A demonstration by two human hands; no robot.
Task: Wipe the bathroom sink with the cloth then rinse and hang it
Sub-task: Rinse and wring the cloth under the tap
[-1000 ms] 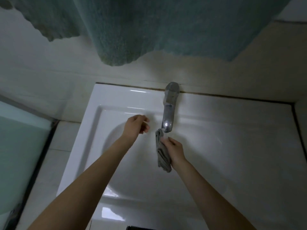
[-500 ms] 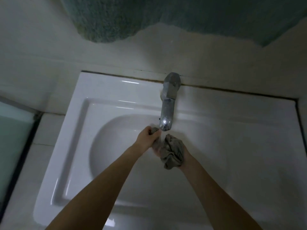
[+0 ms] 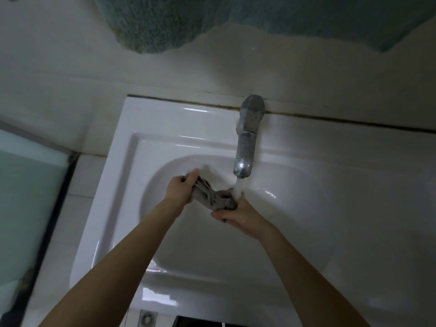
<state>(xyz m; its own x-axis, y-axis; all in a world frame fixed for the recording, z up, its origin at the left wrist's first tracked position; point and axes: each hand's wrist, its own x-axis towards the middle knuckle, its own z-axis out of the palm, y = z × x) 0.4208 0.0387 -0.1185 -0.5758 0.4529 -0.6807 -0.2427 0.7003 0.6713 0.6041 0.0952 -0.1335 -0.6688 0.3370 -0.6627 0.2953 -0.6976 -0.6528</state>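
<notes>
Pale bathroom wall (image 3: 70, 67) rises behind a white ceramic sink (image 3: 169, 121). A teal towel (image 3: 165, 24) hangs at the far edge of the view, and a frosted panel (image 3: 28, 185) stands at left. The chrome tap (image 3: 245, 147) is running, and its stream (image 3: 238, 185) falls on the right end of the grey cloth (image 3: 212, 197), which is held between both hands over the far part of the basin.

- **Left hand (image 3: 180, 188):** the grip is clamped on the cloth's left end, with the fingers curled round it.
- **Right hand (image 3: 240, 215):** the grip is closed on the bunched right end, just below the spout.
- **Handling, as judged:** the cloth is soft and limp, heavier and dripping once soaked, not fragile and unlikely to slip. It is best held by its two ends for wringing and by an edge for hanging.
- **Surface:** the glazed basin looks wet and slick.
</notes>
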